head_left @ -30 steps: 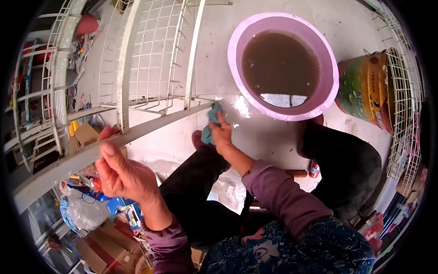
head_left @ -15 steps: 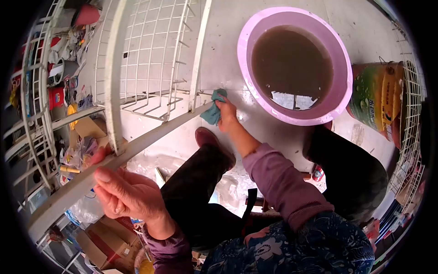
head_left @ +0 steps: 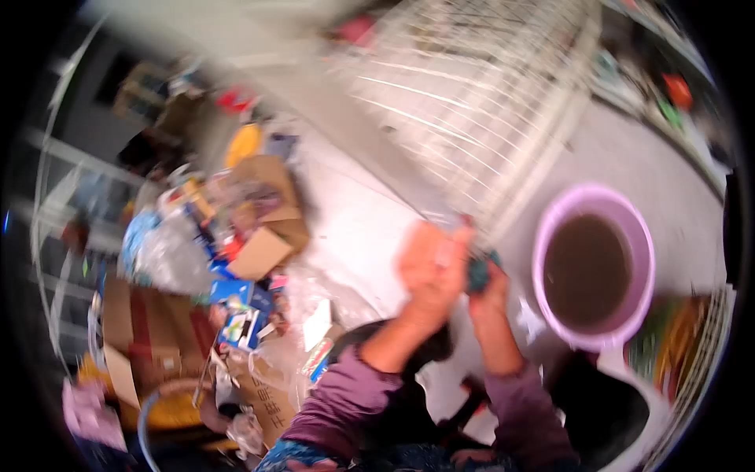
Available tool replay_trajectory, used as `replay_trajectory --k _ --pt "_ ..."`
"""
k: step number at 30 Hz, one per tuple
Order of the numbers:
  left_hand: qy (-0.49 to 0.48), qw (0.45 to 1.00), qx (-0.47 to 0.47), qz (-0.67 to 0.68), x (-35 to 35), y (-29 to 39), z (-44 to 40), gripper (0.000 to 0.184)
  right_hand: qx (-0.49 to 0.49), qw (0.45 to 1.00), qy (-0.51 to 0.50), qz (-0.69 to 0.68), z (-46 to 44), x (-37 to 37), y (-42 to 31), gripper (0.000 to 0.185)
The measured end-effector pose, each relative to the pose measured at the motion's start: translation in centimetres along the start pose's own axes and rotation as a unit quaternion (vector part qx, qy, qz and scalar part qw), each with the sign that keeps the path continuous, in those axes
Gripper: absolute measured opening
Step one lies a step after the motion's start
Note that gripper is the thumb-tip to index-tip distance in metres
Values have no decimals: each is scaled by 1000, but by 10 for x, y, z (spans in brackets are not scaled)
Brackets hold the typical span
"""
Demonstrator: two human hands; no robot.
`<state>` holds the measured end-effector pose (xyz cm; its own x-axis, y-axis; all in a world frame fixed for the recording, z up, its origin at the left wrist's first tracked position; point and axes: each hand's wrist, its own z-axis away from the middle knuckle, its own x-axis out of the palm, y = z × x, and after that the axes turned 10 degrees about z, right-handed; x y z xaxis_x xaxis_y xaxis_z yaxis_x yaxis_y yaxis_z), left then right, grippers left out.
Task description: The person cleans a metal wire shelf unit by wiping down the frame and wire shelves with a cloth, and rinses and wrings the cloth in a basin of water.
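My right hand (head_left: 492, 293) is closed on a dark green cloth (head_left: 478, 273), beside the lower corner of a white wire rack (head_left: 464, 118). Close to its left, my left hand (head_left: 432, 259) is at the lower end of the rack's pale metal bar (head_left: 354, 130). Motion smears its fingers, so whether they grip the bar is unclear. To the right of both hands stands a pink plastic basin (head_left: 543, 271) holding murky brown water (head_left: 588, 275).
Cardboard boxes (head_left: 141, 322), plastic bags (head_left: 177, 256) and assorted goods are heaped on the left. A green and yellow bucket (head_left: 668, 354) stands at the lower right beside wire mesh (head_left: 708, 346). My legs are below, on the pale floor (head_left: 354, 212).
The view has swung left and blurred. My left hand has moved along the rack toward my right hand, which still holds the cloth. The rack now appears tilted differently.
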<state>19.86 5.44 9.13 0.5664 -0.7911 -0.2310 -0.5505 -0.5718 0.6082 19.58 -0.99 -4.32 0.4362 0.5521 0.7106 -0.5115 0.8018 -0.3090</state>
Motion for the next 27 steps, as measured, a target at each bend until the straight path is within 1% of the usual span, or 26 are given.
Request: replay_trajectory --k 1,2,3,4,5,8,10,11,12,14,15,17,18,19,20,22,24,25,26,27 --pt "-2 1000 -1 4 1 5 -2 3 -31 995 -100 1 -19 -22 9 33" --pt "-3 1000 -2 8 1 7 -3 4 -18 998 -60 0 -5 -11 2 36" --pt "-7 1000 -4 9 0 10 -5 7 -31 995 -94 -15 5 -3 -2 40" --pt "4 1000 -2 19 1 12 -7 7 -28 997 -78 -8 8 0 -6 42" --pt "10 999 -3 31 2 12 -7 7 -61 994 -90 12 16 4 -9 42" --pt "6 998 -13 55 4 14 -7 7 -47 994 -93 30 14 -2 -17 39" --pt "17 998 -10 61 5 14 -9 7 -12 998 -55 41 16 -1 -22 35" --pt "20 997 -10 68 4 14 -8 7 -10 997 -56 47 18 1 -23 35" --pt "15 998 -1 63 4 13 -8 9 -26 995 -63 70 28 11 -28 34" --pt "15 998 -9 58 3 14 -7 10 -57 990 -76 107 55 28 -38 32" --pt "10 998 -11 55 3 14 -9 11 -58 989 -79 110 66 34 -42 32" --pt "18 998 -7 52 4 15 -10 11 -106 985 -93 103 89 41 -45 33" --pt "21 999 -3 48 4 16 -10 11 -106 984 -94 104 102 49 -49 33" --pt "20 999 -4 48 3 16 -9 11 -129 979 -116 106 115 59 -53 35" --pt "15 998 -24 54 2 15 -9 11 -152 973 -137 108 122 63 -55 38" --pt "10 997 -44 66 0 14 -11 12 -155 970 -145 119 122 61 -56 39" --pt "-30 989 -120 85 -1 11 -7 16 -172 961 -173 130 125 55 -63 42" --pt "-38 987 -118 104 -3 8 -7 16 -184 961 -151 142 131 56 -68 42" --pt "-48 984 -117 128 -7 5 -4 16 -219 951 -156 151 137 60 -72 43" --pt "-6 970 -168 174 -9 14 -1 15 -259 939 -160 161 145 62 -77 43"
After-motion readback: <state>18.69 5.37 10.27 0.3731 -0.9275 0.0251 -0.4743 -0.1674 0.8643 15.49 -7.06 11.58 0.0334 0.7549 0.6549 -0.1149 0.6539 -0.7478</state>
